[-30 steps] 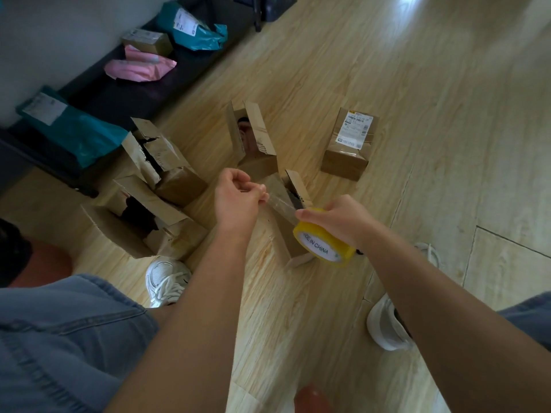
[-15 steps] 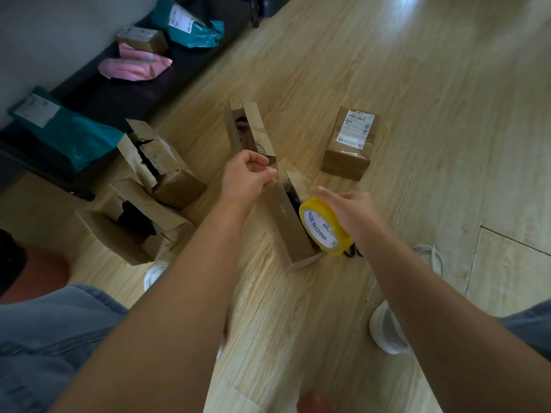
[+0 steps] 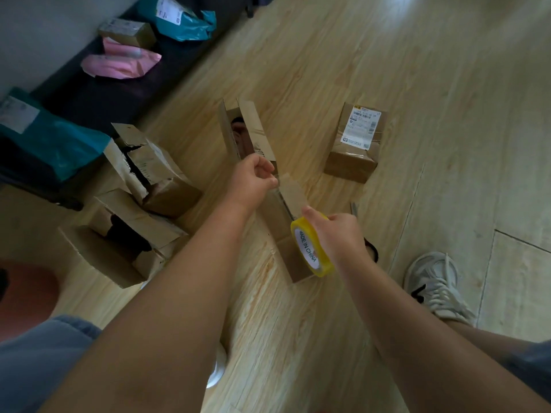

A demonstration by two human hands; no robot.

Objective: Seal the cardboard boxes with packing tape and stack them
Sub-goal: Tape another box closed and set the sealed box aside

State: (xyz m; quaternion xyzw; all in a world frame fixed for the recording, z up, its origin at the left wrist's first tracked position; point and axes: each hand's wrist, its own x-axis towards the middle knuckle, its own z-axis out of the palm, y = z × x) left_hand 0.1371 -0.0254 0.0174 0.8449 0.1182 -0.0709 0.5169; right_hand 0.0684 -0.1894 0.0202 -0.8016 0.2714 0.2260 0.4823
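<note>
Yellow roll of clear packing tape [image 3: 310,251] should handle light and stiff; the right hand [image 3: 340,236] has its grip curled round the rim, while the left hand [image 3: 253,181] pinches the thin free end (apt to cling and twist) over the narrow open brown cardboard box [image 3: 277,222] on the pale wood-plank floor [image 3: 417,84].

Tape roll [image 3: 310,251] above the nearest box [image 3: 275,219]; labelled box [image 3: 353,150] behind it rightward, torn box [image 3: 158,177] leftward.
</note>
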